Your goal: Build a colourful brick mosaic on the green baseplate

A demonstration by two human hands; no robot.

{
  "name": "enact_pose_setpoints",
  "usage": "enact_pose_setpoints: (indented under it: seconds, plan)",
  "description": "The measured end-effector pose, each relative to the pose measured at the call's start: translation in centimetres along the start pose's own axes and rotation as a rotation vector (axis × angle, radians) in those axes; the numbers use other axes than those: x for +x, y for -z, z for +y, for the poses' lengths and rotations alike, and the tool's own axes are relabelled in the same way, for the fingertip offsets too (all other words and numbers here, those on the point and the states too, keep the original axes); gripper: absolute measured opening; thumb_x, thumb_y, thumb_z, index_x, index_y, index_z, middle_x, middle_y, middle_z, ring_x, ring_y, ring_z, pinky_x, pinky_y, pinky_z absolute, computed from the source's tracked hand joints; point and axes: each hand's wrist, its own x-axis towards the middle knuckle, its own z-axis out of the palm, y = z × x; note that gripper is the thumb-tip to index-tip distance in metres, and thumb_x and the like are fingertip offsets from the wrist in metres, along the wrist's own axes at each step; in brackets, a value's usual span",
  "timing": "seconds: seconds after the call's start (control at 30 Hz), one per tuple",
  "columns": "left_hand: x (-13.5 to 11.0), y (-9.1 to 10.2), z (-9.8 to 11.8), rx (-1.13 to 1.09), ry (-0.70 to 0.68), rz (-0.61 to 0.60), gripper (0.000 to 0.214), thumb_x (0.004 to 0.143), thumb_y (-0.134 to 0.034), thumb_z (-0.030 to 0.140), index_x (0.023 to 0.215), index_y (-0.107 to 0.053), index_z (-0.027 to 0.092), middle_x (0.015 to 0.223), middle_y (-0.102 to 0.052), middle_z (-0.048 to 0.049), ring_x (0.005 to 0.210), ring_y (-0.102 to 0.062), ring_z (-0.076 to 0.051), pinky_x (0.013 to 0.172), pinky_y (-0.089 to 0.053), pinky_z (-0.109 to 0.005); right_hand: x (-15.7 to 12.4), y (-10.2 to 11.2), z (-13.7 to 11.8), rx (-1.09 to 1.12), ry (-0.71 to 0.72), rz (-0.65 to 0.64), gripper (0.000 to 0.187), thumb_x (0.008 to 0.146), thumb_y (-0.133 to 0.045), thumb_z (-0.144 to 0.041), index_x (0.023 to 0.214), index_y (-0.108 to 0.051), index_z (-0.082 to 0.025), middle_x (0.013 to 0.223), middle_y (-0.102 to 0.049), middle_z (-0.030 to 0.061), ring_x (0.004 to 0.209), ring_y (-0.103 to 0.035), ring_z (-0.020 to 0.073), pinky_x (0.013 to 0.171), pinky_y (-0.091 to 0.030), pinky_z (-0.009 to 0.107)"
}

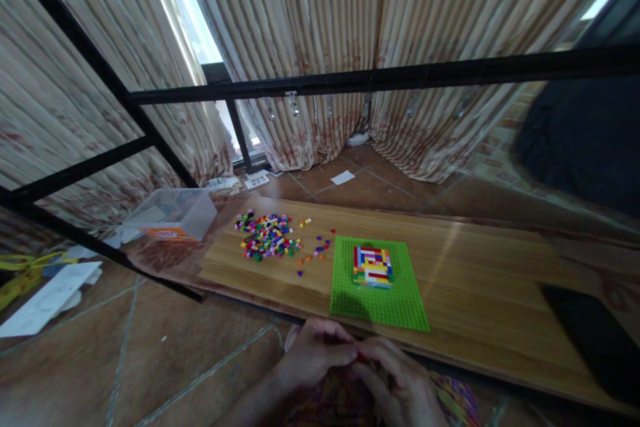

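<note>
My left hand [315, 355] and my right hand [395, 377] meet at the bottom of the view, just below the near edge of a wooden board [475, 260]. Their fingers are curled together around a small red piece [360, 355], barely visible between the fingertips. On the board lies a green baseplate [395, 300] with a block of multicoloured bricks [373, 265] built on it. A pile of loose coloured bricks [267, 237] is spread to the left of the baseplate.
A clear plastic box [173, 213] stands left of the board. Black metal frame bars [380, 77] cross the view. Papers [45, 297] lie on the tiled floor at left. A dark object [595, 340] rests on the board's right end. Curtains hang behind.
</note>
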Motion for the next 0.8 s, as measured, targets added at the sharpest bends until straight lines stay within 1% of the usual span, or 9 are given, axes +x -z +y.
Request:
enact_pose_setpoints:
  seconds: [0.1, 0.2, 0.3, 0.37, 0.43, 0.5, 0.57, 0.67, 0.8]
  plan:
    - [0.0, 0.5, -0.3, -0.006, 0.016, -0.014, 0.039, 0.052, -0.090, 0.045, 0.067, -0.074, 0.013, 0.057, -0.067, -0.0024, 0.052, -0.057, -0.012, 0.055, -0.044, -0.024, -0.7, 0.1, 0.3, 0.063, -0.082, -0.044, 0.017, 0.091, -0.061, -0.037, 0.093, -0.074, -0.025, 0.084, -0.074, 0.0019, 0.075, -0.072, 0.0135, 0.067, -0.056, 0.017]
    - [0.7, 1.4, 0.1, -0.057, -0.016, 0.032, 0.036, 0.059, -0.087, 0.043, 0.074, -0.074, 0.013, 0.063, -0.070, -0.0044, 0.054, -0.059, -0.012, 0.056, -0.045, -0.024, -1.1, 0.2, 0.9, 0.136, -0.232, 0.063, 0.022, 0.088, -0.065, -0.042, 0.094, -0.076, -0.025, 0.088, -0.076, 0.0037, 0.078, -0.073, 0.0166, 0.070, -0.058, 0.021]
    - [2.4, 3.4, 1.1, 0.048, -0.166, 0.233, 0.030, 0.065, -0.082, 0.038, 0.082, -0.074, 0.015, 0.067, -0.070, -0.0035, 0.058, -0.061, -0.013, 0.060, -0.048, -0.025, -1.1, 0.6, 1.8, 0.215, -0.390, 0.285, 0.032, 0.083, -0.069, -0.048, 0.101, -0.077, -0.022, 0.091, -0.078, 0.0071, 0.080, -0.074, 0.0200, 0.072, -0.060, 0.027]
    - [4.0, 5.3, 2.1, 0.269, -0.367, 0.406, 0.019, 0.071, -0.077, 0.033, 0.080, -0.075, 0.017, 0.072, -0.072, -0.0032, 0.069, -0.065, -0.017, 0.067, -0.050, -0.026, -0.8, 1.0, 2.6, 0.250, -0.445, 0.386, 0.041, 0.080, -0.071, -0.051, 0.107, -0.074, -0.020, 0.091, -0.078, 0.0086, 0.081, -0.074, 0.0207, 0.072, -0.061, 0.029]
    - [5.8, 7.2, 2.9, 0.521, -0.510, 0.499, 0.013, 0.079, -0.067, 0.028, 0.084, -0.076, 0.019, 0.084, -0.075, -0.0038, 0.082, -0.067, -0.020, 0.078, -0.051, -0.029, -0.4, 1.7, 3.3, 0.256, -0.471, 0.440, 0.047, 0.080, -0.070, -0.053, 0.113, -0.071, -0.019, 0.096, -0.077, 0.0099, 0.086, -0.074, 0.0212, 0.075, -0.061, 0.031]
    - [7.5, 8.8, 3.5, 0.738, -0.623, 0.570, 0.016, 0.083, -0.060, 0.023, 0.086, -0.075, 0.020, 0.086, -0.074, -0.0040, 0.081, -0.067, -0.020, 0.079, -0.051, -0.030, 0.0, 2.3, 3.8, 0.228, -0.482, 0.441, 0.048, 0.083, -0.066, -0.054, 0.116, -0.068, -0.018, 0.102, -0.076, 0.0114, 0.092, -0.073, 0.0222, 0.079, -0.060, 0.034]
    - [9.0, 9.8, 3.7, 0.903, -0.691, 0.594, 0.019, 0.086, -0.056, 0.022, 0.089, -0.075, 0.020, 0.089, -0.073, -0.0055, 0.082, -0.067, -0.020, 0.079, -0.051, -0.031, 0.5, 2.8, 4.1, 0.163, -0.484, 0.431, 0.048, 0.086, -0.062, -0.055, 0.116, -0.066, -0.018, 0.107, -0.075, 0.0124, 0.095, -0.073, 0.0232, 0.083, -0.059, 0.036]
    - [10.6, 10.3, 3.2, 1.026, -0.756, 0.605, 0.022, 0.091, -0.052, 0.022, 0.093, -0.074, 0.020, 0.097, -0.072, -0.0080, 0.090, -0.067, -0.021, 0.084, -0.053, -0.034, 1.1, 3.3, 4.2, 0.069, -0.476, 0.412, 0.048, 0.088, -0.058, -0.057, 0.116, -0.065, -0.019, 0.109, -0.075, 0.0128, 0.094, -0.073, 0.0242, 0.083, -0.058, 0.038]
    - [11.3, 10.3, 2.6, 1.047, -0.815, 0.616, 0.024, 0.093, -0.051, 0.025, 0.102, -0.072, 0.020, 0.112, -0.070, -0.0102, 0.103, -0.066, -0.023, 0.093, -0.053, -0.037, 2.1, 3.8, 4.0, -0.037, -0.439, 0.408, 0.047, 0.090, -0.053, -0.057, 0.113, -0.067, -0.019, 0.106, -0.075, 0.0120, 0.093, -0.072, 0.0247, 0.079, -0.057, 0.037]
